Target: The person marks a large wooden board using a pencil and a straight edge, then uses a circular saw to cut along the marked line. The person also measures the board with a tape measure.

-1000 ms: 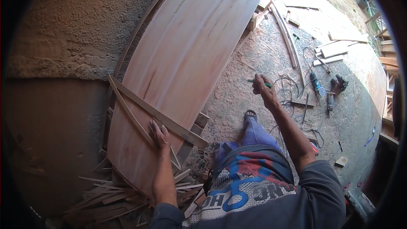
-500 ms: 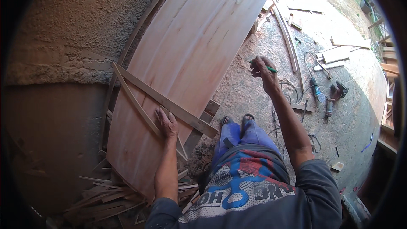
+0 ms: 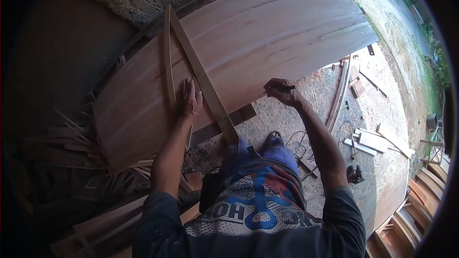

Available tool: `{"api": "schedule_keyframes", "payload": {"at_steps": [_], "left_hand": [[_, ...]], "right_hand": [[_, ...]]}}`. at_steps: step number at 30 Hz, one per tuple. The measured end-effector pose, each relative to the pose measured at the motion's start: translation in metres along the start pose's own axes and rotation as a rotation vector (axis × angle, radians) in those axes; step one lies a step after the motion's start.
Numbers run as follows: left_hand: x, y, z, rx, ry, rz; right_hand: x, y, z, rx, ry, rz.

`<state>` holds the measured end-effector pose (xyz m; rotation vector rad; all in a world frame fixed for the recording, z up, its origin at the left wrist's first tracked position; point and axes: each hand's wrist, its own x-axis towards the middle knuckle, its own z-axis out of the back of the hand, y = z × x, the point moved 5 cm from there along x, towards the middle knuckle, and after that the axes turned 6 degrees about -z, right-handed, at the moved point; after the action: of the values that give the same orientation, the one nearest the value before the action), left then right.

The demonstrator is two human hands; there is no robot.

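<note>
A large pale wooden panel [image 3: 267, 43] lies raised in front of me. Across its near part rests a big triangle of wooden strips [image 3: 211, 100], its point at the far edge. My left hand [image 3: 192, 99] lies flat on the panel inside the triangle, fingers stretched out beside the long strip; whether it presses on the wood I cannot tell. Over the panel's right edge, my right hand [image 3: 283, 91] is closed around a slim green pen [image 3: 290, 87], mostly hidden by the fingers. The pen's tip points left, towards the panel.
Wood offcuts [image 3: 71, 138] are heaped at the left, near the wall [image 3: 86, 33]. Long curved strips [image 3: 339, 93], white boards [image 3: 373, 141], cables [image 3: 296, 138] and a dark power tool [image 3: 355, 174] lie on the floor at right. Curved wooden pieces [image 3: 420, 200] are stacked at the lower right.
My view has turned, so the panel now slants more across the picture. The right hand with the pen has come nearer the panel's edge. The left hand stays at the triangle.
</note>
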<state>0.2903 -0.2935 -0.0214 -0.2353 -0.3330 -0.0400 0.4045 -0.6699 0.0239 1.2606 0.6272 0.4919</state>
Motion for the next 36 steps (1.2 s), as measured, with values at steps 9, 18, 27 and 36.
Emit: {"api": "schedule_keyframes", "payload": {"at_steps": [9,18,27,36], "left_hand": [[0.0,-0.004,0.008,0.056,-0.024,0.042],[0.002,-0.016,0.018,0.079,0.0,0.061],[0.002,-0.019,0.019,0.053,0.019,0.065],[0.002,-0.015,0.018,0.083,0.015,0.07]], "right_hand": [[0.029,-0.01,-0.004,-0.358,0.197,0.161],[0.027,-0.014,-0.006,-0.404,0.172,0.214],[0.026,-0.015,-0.007,-0.486,0.12,0.253],[0.026,-0.011,-0.009,-0.432,0.125,0.236]]}}
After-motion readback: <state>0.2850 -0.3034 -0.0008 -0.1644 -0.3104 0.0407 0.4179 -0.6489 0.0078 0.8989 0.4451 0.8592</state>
